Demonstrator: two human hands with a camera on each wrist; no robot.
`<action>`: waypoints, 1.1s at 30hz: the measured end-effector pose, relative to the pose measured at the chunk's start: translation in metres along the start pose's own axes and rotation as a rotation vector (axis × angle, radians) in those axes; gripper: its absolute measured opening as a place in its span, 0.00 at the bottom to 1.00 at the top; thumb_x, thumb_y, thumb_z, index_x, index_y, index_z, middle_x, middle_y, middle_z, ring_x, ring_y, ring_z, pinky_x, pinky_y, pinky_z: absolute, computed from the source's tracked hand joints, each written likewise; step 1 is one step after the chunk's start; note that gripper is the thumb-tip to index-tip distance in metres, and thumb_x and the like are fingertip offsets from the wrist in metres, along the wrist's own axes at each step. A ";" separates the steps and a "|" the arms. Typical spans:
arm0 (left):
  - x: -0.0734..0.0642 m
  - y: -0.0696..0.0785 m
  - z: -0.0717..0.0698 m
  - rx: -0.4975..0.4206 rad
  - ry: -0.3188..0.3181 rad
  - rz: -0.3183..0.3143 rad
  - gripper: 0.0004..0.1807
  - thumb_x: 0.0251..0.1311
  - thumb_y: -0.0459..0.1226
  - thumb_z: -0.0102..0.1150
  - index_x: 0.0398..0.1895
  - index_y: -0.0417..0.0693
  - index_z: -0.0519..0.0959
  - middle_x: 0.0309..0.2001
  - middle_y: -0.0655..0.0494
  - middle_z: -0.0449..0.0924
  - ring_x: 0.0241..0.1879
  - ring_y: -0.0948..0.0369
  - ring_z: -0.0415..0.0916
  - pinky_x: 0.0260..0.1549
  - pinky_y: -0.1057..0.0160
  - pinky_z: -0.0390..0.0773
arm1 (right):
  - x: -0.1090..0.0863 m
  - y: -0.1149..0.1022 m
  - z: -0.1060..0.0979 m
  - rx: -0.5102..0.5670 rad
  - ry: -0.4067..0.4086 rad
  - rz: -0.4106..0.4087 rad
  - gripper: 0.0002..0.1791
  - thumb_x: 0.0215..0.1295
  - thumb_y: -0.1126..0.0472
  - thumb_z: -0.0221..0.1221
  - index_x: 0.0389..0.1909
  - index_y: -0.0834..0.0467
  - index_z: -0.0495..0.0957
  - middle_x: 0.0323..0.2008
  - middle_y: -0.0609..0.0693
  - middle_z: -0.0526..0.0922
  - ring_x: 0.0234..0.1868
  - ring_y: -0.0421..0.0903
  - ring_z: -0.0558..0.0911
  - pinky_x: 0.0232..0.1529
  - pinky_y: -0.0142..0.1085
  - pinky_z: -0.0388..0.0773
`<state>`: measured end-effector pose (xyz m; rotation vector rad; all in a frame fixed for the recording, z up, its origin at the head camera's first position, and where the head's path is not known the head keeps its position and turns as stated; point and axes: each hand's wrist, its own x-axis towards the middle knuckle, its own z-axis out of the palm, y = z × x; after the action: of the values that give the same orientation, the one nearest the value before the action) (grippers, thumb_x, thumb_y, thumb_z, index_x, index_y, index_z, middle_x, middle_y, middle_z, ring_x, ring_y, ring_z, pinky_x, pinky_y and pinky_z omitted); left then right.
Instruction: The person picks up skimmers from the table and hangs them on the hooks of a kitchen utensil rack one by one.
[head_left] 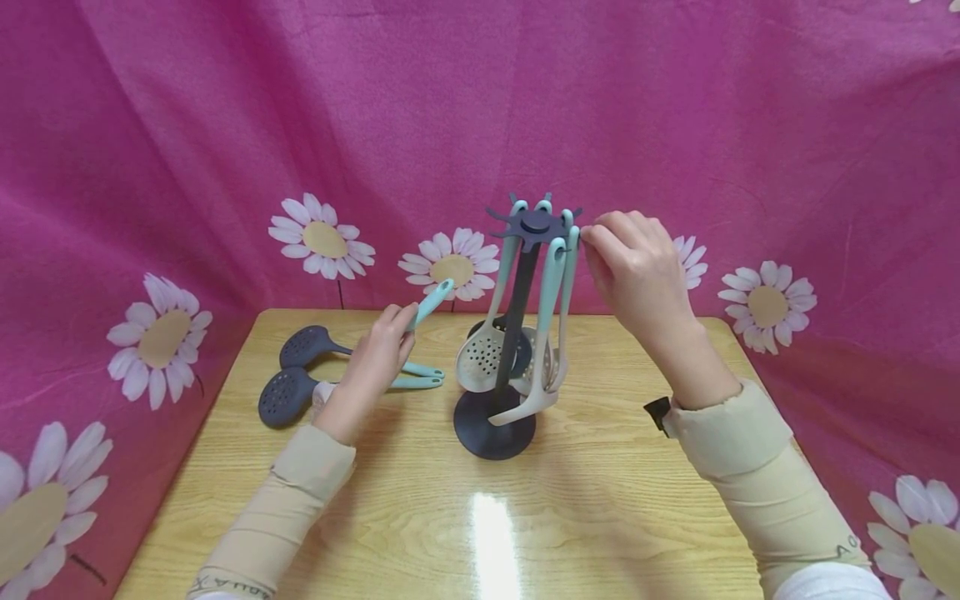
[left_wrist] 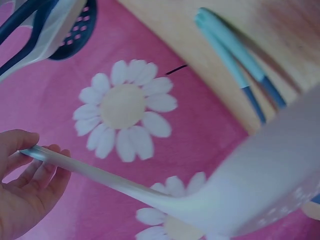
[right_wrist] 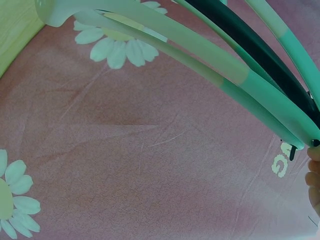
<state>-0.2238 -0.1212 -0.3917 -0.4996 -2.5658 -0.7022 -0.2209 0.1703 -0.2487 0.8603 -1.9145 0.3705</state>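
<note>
My left hand [head_left: 378, 354] grips a pale slotted spoon by its mint handle [head_left: 433, 304]. Its perforated head [left_wrist: 260, 180] looms large in the left wrist view; in the head view the forearm hides most of it. A dark utensil stand [head_left: 495, 437] carries several mint-handled utensils on its top hooks, among them a pale slotted spoon [head_left: 480, 360] and a pale utensil seen edge-on [head_left: 528, 406]. My right hand [head_left: 637, 271] pinches with thumb and fingers at a hook tip on the stand's right side, beside a hanging handle [head_left: 573, 250].
Two dark perforated utensils, a rear one [head_left: 303, 346] and a front one [head_left: 283, 398], lie on the wooden table [head_left: 405, 517] at the left, mint handles pointing right. A pink flowered cloth [head_left: 420, 108] rises behind the table and along both sides.
</note>
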 end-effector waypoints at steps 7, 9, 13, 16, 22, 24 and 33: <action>0.013 0.017 -0.017 -0.051 0.097 0.034 0.17 0.56 0.27 0.55 0.51 0.36 0.73 0.36 0.43 0.73 0.29 0.53 0.75 0.27 0.57 0.79 | 0.000 -0.001 0.000 0.002 0.002 0.000 0.03 0.55 0.75 0.54 0.27 0.67 0.76 0.25 0.57 0.76 0.26 0.56 0.72 0.25 0.45 0.66; 0.017 0.021 -0.022 -0.075 0.121 0.040 0.16 0.57 0.27 0.55 0.50 0.36 0.73 0.36 0.44 0.73 0.30 0.53 0.75 0.30 0.56 0.79 | 0.000 -0.001 0.000 0.003 0.001 0.001 0.03 0.55 0.75 0.54 0.27 0.67 0.76 0.25 0.57 0.76 0.26 0.56 0.72 0.25 0.45 0.66; 0.024 0.029 -0.030 -0.128 0.162 0.057 0.16 0.57 0.27 0.55 0.50 0.36 0.73 0.37 0.43 0.73 0.32 0.52 0.76 0.35 0.55 0.79 | 0.000 0.000 0.000 -0.005 -0.003 -0.002 0.03 0.56 0.75 0.54 0.28 0.67 0.76 0.26 0.57 0.76 0.26 0.56 0.72 0.25 0.45 0.66; 0.028 0.034 -0.034 -0.162 0.187 0.063 0.17 0.56 0.27 0.55 0.51 0.37 0.73 0.38 0.43 0.73 0.34 0.52 0.76 0.37 0.54 0.79 | 0.000 0.000 0.000 -0.008 -0.002 -0.002 0.03 0.56 0.75 0.54 0.28 0.66 0.76 0.26 0.57 0.76 0.26 0.56 0.72 0.25 0.45 0.66; 0.035 0.044 -0.035 -0.249 0.261 0.087 0.18 0.56 0.26 0.55 0.52 0.35 0.73 0.38 0.43 0.74 0.35 0.53 0.74 0.41 0.56 0.78 | -0.001 0.000 0.000 -0.015 -0.001 -0.003 0.03 0.55 0.75 0.55 0.28 0.67 0.76 0.26 0.57 0.76 0.26 0.55 0.72 0.24 0.44 0.66; 0.038 0.048 -0.035 -0.289 0.285 0.094 0.18 0.56 0.26 0.55 0.51 0.34 0.74 0.37 0.43 0.74 0.34 0.54 0.73 0.38 0.57 0.79 | -0.001 0.001 0.000 -0.025 -0.011 -0.009 0.03 0.55 0.75 0.55 0.28 0.67 0.76 0.26 0.57 0.76 0.26 0.55 0.72 0.24 0.43 0.66; 0.050 0.059 -0.036 -0.365 0.308 0.129 0.19 0.57 0.26 0.54 0.54 0.34 0.72 0.40 0.42 0.74 0.34 0.55 0.73 0.34 0.61 0.80 | 0.000 0.002 -0.001 -0.033 -0.036 -0.019 0.03 0.55 0.75 0.55 0.29 0.67 0.76 0.27 0.58 0.76 0.27 0.55 0.73 0.25 0.42 0.67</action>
<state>-0.2283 -0.0818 -0.3161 -0.6108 -2.1076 -1.1134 -0.2213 0.1720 -0.2481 0.8680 -1.9392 0.3126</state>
